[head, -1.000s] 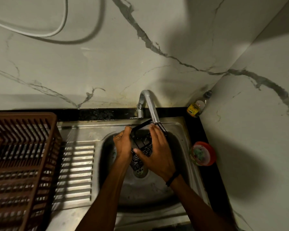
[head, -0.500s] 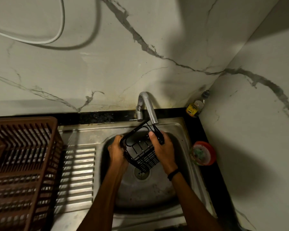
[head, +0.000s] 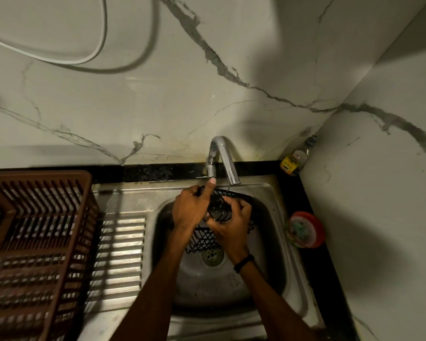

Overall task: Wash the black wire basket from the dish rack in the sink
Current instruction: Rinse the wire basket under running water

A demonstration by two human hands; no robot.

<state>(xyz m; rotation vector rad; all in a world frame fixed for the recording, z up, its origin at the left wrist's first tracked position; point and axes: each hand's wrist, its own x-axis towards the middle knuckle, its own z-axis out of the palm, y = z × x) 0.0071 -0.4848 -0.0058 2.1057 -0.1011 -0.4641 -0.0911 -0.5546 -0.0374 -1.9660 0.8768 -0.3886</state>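
Black wire basket: gripped by left hand and right hand (tap just beyond both hands); wet wire may slip, dropping into sink.

Wire basket partly hidden; dish rack cropped.

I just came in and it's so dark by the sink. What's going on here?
A person is washing a black wire basket in the sink. Both hands hold it over the bowl, just below the tap. The left hand grips its far left edge with one finger sticking up, and the right hand grips its near side. The basket is tilted above the drain. The brown dish rack sits to the left. Whether water is running is hard to tell.
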